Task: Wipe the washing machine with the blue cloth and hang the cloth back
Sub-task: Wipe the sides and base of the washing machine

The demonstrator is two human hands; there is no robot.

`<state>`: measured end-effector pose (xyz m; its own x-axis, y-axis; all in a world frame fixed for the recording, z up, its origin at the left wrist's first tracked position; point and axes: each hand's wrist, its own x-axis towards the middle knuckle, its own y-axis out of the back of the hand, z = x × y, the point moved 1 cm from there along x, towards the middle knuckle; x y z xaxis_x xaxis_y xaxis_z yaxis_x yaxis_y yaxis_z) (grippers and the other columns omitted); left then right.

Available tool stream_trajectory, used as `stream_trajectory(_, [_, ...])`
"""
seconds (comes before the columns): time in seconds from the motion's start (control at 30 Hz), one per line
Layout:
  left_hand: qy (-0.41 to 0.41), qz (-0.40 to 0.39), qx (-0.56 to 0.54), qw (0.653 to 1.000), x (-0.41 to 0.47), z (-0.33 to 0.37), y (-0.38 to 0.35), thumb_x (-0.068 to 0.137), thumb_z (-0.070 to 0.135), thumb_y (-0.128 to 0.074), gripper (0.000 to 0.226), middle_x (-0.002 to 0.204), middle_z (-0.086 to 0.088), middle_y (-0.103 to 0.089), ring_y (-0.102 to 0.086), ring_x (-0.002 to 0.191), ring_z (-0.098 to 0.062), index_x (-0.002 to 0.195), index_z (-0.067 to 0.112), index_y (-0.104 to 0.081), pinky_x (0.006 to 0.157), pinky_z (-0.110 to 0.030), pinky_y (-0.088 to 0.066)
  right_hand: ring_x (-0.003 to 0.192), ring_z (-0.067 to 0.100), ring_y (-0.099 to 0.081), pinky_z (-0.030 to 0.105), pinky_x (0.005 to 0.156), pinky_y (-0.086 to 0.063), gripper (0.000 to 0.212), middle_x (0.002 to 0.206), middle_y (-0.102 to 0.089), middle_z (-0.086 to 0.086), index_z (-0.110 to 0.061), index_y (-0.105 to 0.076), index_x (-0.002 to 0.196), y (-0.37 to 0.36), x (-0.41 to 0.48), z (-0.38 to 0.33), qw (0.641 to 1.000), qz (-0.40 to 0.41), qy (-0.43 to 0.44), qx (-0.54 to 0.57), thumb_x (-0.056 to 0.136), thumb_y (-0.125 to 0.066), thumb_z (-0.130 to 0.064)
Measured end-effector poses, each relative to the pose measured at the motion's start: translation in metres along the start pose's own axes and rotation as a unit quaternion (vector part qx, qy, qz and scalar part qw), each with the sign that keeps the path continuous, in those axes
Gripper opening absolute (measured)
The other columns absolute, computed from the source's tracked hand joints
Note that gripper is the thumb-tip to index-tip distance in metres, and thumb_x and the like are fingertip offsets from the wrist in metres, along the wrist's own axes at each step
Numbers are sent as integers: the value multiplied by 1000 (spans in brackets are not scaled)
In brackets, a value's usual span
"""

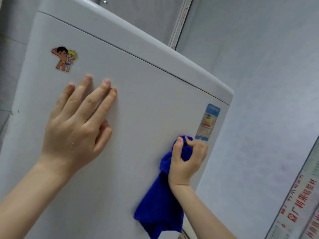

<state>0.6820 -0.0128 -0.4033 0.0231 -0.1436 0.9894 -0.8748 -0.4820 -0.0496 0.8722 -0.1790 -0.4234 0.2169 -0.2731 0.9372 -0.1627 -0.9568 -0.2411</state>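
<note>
1. Across the centre of the frame, the washing machine [138,94] shows its white front panel.
2. Centre left, the left hand [76,125] lies flat on it, fingers spread.
3. Lower right, the right hand [187,160] is clenched around the blue cloth [158,204], just below an energy label [208,122].
4. Upper left sits a cartoon sticker [64,59].

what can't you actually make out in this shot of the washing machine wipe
Head view only:
- Energy label: print blurred, lower corner behind the right hand.
- Blue cloth: upper part bunched inside that hand, bottom tip cut by the frame edge.
- Washing machine: lower panel out of frame; patch under the flat left hand covered.
- Where the cloth hangs: not in view.
</note>
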Motion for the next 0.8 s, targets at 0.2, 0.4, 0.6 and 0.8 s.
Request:
stream_trajectory(0.2, [6,-12,-23,1000,-1,-1,-6,94,19,-36,57,159,-8,-32,-25,148,-35,150,11,-39,120,-53,-18,80,21,-49,16,79,-38,21,80,-57,5,-20,-49,75,-28,105,-12,999,43,-18,4,89,-66,-22])
stream_trajectory(0.4, [13,-22,-27,999,-2,-1,-8,93,21,-35,60,161,-6,-28,-22,149,-35,152,13,-35,120,-55,-17,85,26,-51,43,83,-46,30,88,-53,9,-3,-58,82,0,43,21,994,41,-101,-13,87,-60,-33])
stream_trajectory(0.6, [4,-17,-7,1000,0,0,-6,92,21,-37,60,159,-8,-32,-26,147,-37,151,13,-37,120,-54,-18,85,28,-52,50,84,-45,20,86,-48,-4,-20,-47,80,-4,96,21,996,-1,-81,-25,92,-63,-25])
stream_trajectory(0.8, [14,-12,-28,999,-3,-2,-16,93,23,-34,61,162,-4,-27,-19,150,-34,154,16,-32,118,-59,-20,80,18,-43,39,80,-43,24,82,-57,18,-6,-51,77,-18,120,20,992,81,-82,-47,91,-65,-19])
